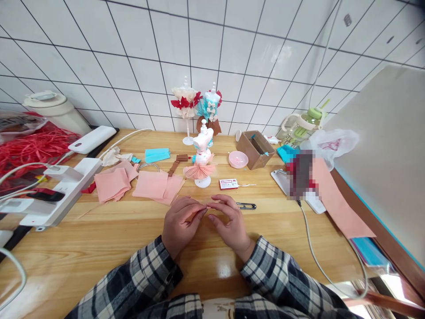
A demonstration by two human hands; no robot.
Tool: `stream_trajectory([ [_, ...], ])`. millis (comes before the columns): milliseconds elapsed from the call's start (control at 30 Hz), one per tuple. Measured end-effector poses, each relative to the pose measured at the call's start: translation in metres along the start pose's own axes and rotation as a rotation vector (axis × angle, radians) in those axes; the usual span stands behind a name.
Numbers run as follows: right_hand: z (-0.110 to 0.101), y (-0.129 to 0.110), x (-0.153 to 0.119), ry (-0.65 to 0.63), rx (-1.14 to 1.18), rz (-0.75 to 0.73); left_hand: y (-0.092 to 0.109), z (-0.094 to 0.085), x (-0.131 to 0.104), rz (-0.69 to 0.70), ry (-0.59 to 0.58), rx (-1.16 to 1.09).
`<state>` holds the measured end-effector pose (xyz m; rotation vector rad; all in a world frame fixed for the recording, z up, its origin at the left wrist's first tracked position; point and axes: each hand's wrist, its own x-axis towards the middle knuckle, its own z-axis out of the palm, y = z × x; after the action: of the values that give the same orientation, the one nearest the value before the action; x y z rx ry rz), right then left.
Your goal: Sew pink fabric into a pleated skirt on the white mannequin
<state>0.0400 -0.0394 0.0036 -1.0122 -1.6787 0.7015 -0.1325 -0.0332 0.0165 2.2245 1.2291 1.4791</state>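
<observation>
A glossy wall of white square tiles [206,48] with dark joints backs a varnished, wood-grained table [133,261]. At the far left lies a crinkly heap of red shredded strips [36,150], partly under clear plastic, behind a white power strip [79,177]. The left hand [182,219] has its thumb and forefinger drawn close together; the right hand [230,219] spreads its thumb below its fingers, the forefinger meeting the left's fingertips. The open cardboard box [261,160] has blue scraps at its edges; its dark inside is unclear. Just beyond the hands, a smooth white miniature dress form [202,141] stands upright in a gathered, peach gauzy skirt. Flat, matte peach cloth [114,182] lies left of it; a round pink bowl [238,165] sits right. Black thread snips [248,206] lie just beside the right hand. At the fingertips is a pinkish speck [208,207], too small to identify.
</observation>
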Motion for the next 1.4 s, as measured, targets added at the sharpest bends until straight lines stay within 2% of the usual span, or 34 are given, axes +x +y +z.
stream_trajectory([
  [200, 0.000, -0.003, -0.002, 0.057, 0.109, 0.019, 0.000, 0.000, 0.000, -0.032, 0.032, 0.007],
  [467, 0.000, -0.003, 0.000, 0.113, 0.135, 0.078, -0.001, -0.004, 0.002, 0.166, 0.027, 0.035],
  [600, 0.002, -0.001, -0.001, 0.080, 0.189, 0.139, -0.002, -0.004, 0.002, 0.180, 0.019, 0.079],
  [800, 0.005, 0.002, -0.004, 0.050, 0.244, 0.213, 0.004, -0.004, 0.005, 0.091, -0.078, 0.093],
  [1000, 0.002, 0.006, -0.001, 0.110, 0.287, 0.246, 0.007, -0.003, 0.004, -0.069, -0.125, -0.049],
  [1100, -0.002, 0.007, 0.003, -0.002, 0.192, 0.212, 0.003, 0.000, 0.001, -0.196, -0.103, -0.082],
  [1167, -0.001, 0.009, 0.004, -0.053, 0.136, 0.242, 0.000, 0.001, -0.002, -0.277, -0.104, -0.119],
  [1267, 0.003, 0.014, 0.004, -0.010, 0.136, 0.325, -0.003, 0.003, -0.004, -0.394, -0.113, -0.221],
  [1400, 0.005, 0.018, 0.005, 0.047, 0.308, 0.446, -0.007, 0.006, -0.005, -0.517, -0.184, -0.370],
])
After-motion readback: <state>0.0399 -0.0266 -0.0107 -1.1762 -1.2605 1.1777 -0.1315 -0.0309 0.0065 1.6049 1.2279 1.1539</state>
